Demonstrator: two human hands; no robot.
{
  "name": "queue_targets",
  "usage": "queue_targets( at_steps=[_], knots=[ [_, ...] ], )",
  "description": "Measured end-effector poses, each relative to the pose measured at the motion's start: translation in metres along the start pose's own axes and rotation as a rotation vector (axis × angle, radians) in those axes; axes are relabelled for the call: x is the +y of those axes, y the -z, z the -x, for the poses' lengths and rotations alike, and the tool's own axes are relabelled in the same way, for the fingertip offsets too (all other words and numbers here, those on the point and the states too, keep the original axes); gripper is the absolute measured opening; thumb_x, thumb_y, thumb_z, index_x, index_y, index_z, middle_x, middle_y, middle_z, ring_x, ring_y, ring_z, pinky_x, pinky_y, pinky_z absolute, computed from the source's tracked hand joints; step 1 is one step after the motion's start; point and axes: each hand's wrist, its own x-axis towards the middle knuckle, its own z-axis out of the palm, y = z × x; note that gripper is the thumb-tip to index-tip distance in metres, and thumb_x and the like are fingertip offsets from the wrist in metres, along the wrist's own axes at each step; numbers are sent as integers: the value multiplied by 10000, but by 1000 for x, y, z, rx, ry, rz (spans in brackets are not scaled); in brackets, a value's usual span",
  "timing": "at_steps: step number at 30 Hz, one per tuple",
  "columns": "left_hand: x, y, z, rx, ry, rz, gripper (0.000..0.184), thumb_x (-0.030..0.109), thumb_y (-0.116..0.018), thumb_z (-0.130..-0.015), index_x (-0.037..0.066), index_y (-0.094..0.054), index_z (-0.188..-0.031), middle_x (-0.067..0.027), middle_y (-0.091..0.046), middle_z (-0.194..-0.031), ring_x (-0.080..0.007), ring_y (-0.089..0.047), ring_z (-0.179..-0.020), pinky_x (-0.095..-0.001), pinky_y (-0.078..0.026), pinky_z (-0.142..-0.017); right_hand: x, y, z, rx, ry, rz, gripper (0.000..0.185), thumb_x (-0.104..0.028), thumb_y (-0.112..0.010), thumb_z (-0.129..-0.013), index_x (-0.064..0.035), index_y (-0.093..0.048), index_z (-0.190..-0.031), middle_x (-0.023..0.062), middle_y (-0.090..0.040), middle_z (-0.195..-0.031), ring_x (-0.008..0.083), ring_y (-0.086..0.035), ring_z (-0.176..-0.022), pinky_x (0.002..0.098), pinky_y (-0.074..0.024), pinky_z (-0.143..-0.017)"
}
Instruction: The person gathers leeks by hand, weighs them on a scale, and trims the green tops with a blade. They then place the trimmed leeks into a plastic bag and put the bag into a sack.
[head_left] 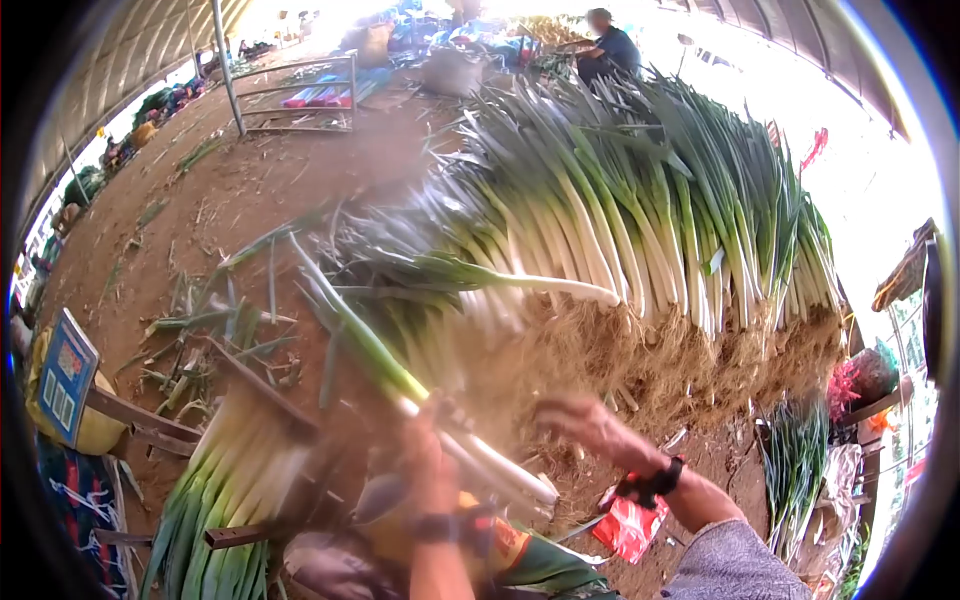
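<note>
Near the bottom middle, my left hand (428, 450) is closed around a leek (375, 350), whose green leaves point up and left and whose white root end points down and right. To the right, my right hand (580, 420) reaches out, blurred by motion, over the roots of a large leek pile (620, 220); its fingers are too smeared to read. One single leek (540, 284) lies crosswise on the front of that pile, root end to the right. At lower left, a bunch of leeks (230, 480) lies in a metal frame, leaves toward the bottom.
A blue-and-white scale display (68, 375) stands at far left. A metal rack (300, 95) is at the back left, and a person (608, 52) crouches behind the pile. Red plastic (633, 525) lies near my right wrist. More green leaves (795, 460) lie at the right.
</note>
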Motion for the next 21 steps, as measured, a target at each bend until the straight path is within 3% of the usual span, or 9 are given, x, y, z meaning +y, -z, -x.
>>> queue_targets(
  at_steps=[3,5,8,11,14,15,17,19,21],
  knots=[
    [-1,5,-5,57,0,-57,118,119,-660,-976,59,-559,-990,-32,-565,-828,-158,-555,-684,-320,-513,-624,1,64,-62,373,83,881,399,-279,-685,-957,14,-639,-1225,229,-673,-1206,342,-636,-1123,437,-524,-989],
    [-1,7,-7,90,2,-89,124,116,-664,-969,49,-563,-991,-43,-576,-820,-180,-574,-678,-330,-526,-614,26,109,-95,405,295,1285,291,-125,-653,-925,28,-661,-1172,250,-685,-1150,394,-638,-1076,465,-524,-984],
    [-9,23,-21,97,-33,-111,121,113,-665,-967,44,-567,-987,-52,-592,-814,-183,-593,-664,-339,-536,-594,42,139,-125,450,180,1426,318,16,-625,-808,43,-663,-1122,228,-686,-1018,396,-613,-1115,481,-535,-955],
    [-9,14,-14,120,-58,-123,112,114,-679,-958,36,-603,-982,-68,-637,-821,-183,-637,-683,-329,-558,-593,49,150,-135,272,3,1502,288,-14,-640,-849,36,-651,-1132,206,-690,-943,351,-666,-996,445,-584,-834],
    [-16,33,-28,96,-118,-260,163,165,-655,-974,13,-686,-1024,-71,-680,-841,-168,-655,-707,-302,-556,-616,33,140,-136,282,-102,1180,239,-52,-641,-866,-14,-649,-1102,198,-691,-968,371,-684,-917,478,-575,-817],
    [-20,36,-31,75,-162,-339,207,192,-632,-980,11,-721,-1029,-72,-686,-822,-161,-652,-696,-298,-545,-617,27,135,-138,241,-235,1118,227,-149,-691,-904,-12,-651,-1080,122,-693,-847,270,-685,-720,405,-592,-695],
    [-22,43,-27,26,-353,-753,280,217,-581,-1002,17,-759,-1086,-74,-710,-866,-146,-657,-765,-303,-537,-678,14,123,-127,66,-360,587,240,-212,-710,-918,-23,-649,-1053,63,-674,-786,193,-660,-659,332,-563,-589],
    [-23,37,-29,48,-239,-504,276,228,-598,-993,27,-763,-1083,-79,-721,-905,-146,-657,-792,-316,-537,-717,20,104,-120,-43,-407,152,243,-289,-714,-945,-61,-646,-992,-21,-629,-724,62,-578,-566,209,-478,-461],
    [-22,35,-33,115,-169,-405,313,251,-625,-979,-2,-742,-1121,-101,-734,-950,-177,-688,-845,-319,-548,-778,-18,68,-105,52,-369,-27,220,-270,-715,-945,-61,-647,-951,-34,-586,-688,52,-527,-518,211,-415,-433]
  ],
)
